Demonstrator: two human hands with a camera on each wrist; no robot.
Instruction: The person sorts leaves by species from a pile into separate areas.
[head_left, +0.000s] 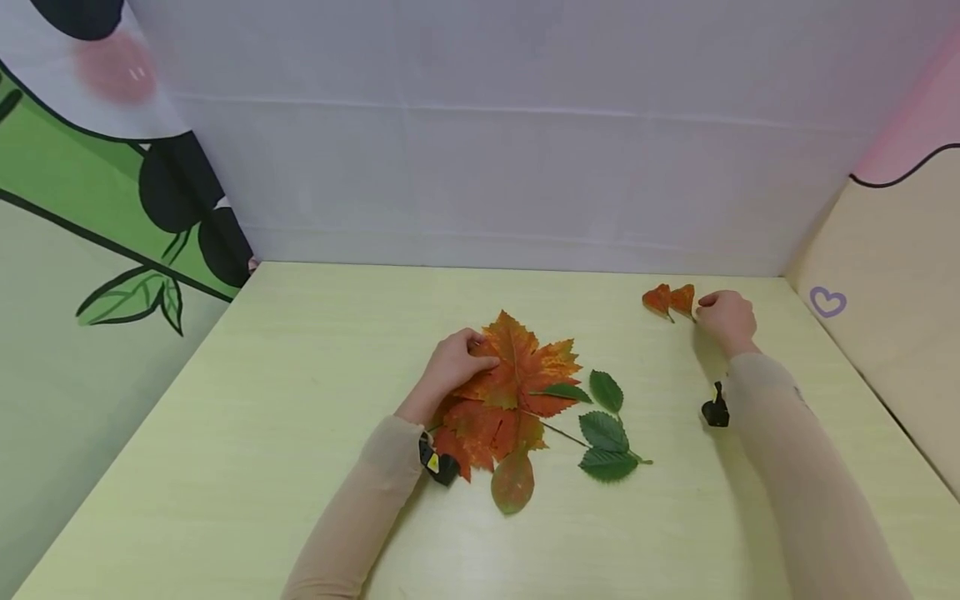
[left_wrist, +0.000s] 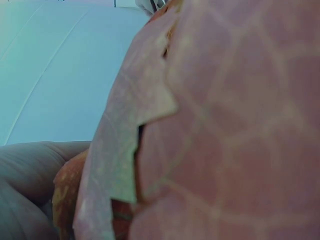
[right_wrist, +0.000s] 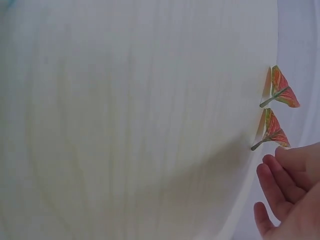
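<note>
In the head view my left hand [head_left: 453,365] pinches the edge of large orange maple leaves [head_left: 510,375], thumb on top. The left wrist view shows a blurred leaf [left_wrist: 240,120] filling most of the frame beside the hand [left_wrist: 30,185]. At the back right, my right hand [head_left: 727,321] is beside two small orange leaves [head_left: 682,300]. Seen from the right wrist, its loosely bent fingers [right_wrist: 295,185] hang just by the lower small leaf [right_wrist: 272,131]; whether a fingertip touches it, I cannot tell. The other small leaf [right_wrist: 282,92] lies above that one.
Right of the maple leaves lies a sprig of green leaves [head_left: 606,431], with another green leaf [head_left: 564,392] over the orange ones. A brownish oval leaf [head_left: 513,483] lies at their front. The pale table [head_left: 262,433] meets a light cloth wall [head_left: 510,183] behind.
</note>
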